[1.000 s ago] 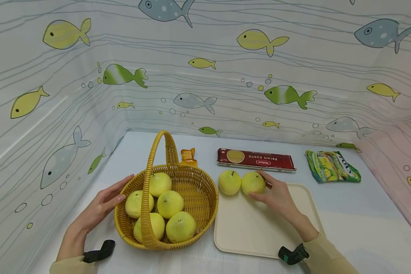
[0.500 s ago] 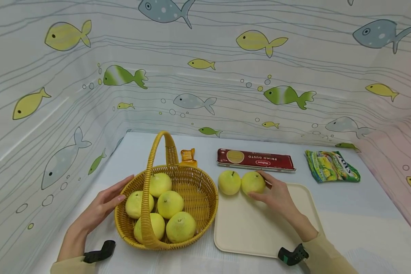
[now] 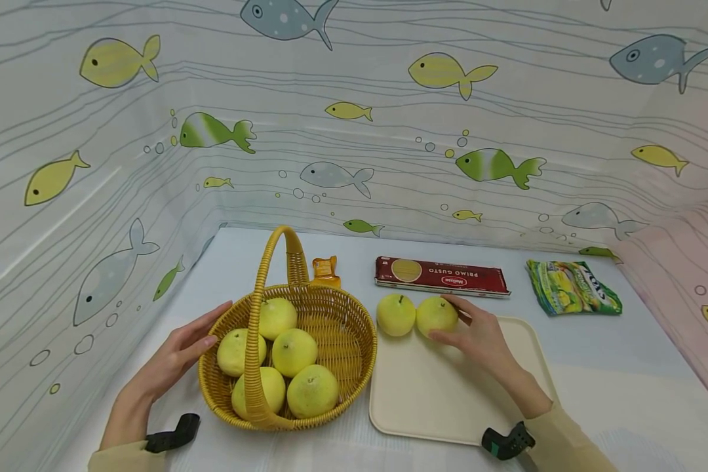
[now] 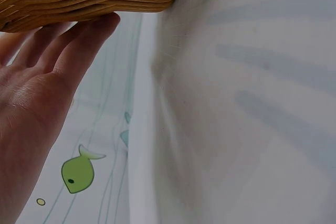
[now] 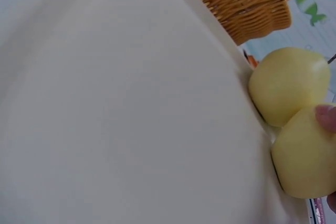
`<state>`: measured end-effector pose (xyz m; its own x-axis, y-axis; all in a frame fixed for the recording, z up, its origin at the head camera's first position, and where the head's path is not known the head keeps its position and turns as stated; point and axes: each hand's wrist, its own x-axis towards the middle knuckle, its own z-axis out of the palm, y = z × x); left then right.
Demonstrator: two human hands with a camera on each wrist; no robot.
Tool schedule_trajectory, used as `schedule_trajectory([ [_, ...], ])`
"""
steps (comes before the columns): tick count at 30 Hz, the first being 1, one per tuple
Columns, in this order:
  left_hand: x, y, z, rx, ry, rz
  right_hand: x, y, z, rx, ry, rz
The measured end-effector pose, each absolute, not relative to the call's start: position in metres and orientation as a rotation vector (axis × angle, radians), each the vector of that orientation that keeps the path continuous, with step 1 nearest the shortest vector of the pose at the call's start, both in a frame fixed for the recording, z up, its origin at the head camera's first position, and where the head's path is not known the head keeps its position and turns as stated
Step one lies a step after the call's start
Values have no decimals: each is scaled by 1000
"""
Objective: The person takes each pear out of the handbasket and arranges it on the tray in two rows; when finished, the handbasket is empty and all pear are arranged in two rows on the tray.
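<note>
On the left, a yellow wicker basket (image 3: 336,331) with a tall handle holds several round yellow-green fruits (image 3: 295,352). My left hand (image 3: 174,357) rests its fairly straight fingers and thumb against the basket's left side; the left wrist view has those fingers touching the weave. A cream tray (image 3: 431,400) lies right of the basket. At its far left corner two round yellow fruits with dark stems sit side by side, touching. Thumb and fingers of my right hand (image 3: 478,334) hold the right-hand round yellow fruit (image 3: 435,318); the left one (image 3: 396,314) is untouched.
Behind the tray lies a dark red flat package (image 3: 442,275). A green and yellow packet (image 3: 573,287) is at the right. A small orange packet (image 3: 325,270) stands behind the basket, partly hidden. Fish-patterned sheeting (image 3: 401,137) encloses the back and sides.
</note>
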<state>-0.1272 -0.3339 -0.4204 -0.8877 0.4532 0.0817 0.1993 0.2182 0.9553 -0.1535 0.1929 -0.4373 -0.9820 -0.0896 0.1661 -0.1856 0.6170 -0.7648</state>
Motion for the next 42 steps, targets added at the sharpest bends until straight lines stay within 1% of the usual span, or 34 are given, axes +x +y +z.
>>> schedule_trajectory([
  [24, -129, -335, -422, 633, 2258, 1749, -150, 189, -408, 322, -2582, 1417],
  [35, -128, -335, -423, 627, 2265, 1743, -144, 167, -392, 429, -2540, 1433],
  [42, -128, -335, -423, 628, 2263, 1748, -139, 142, -385, 561, -2510, 1481],
])
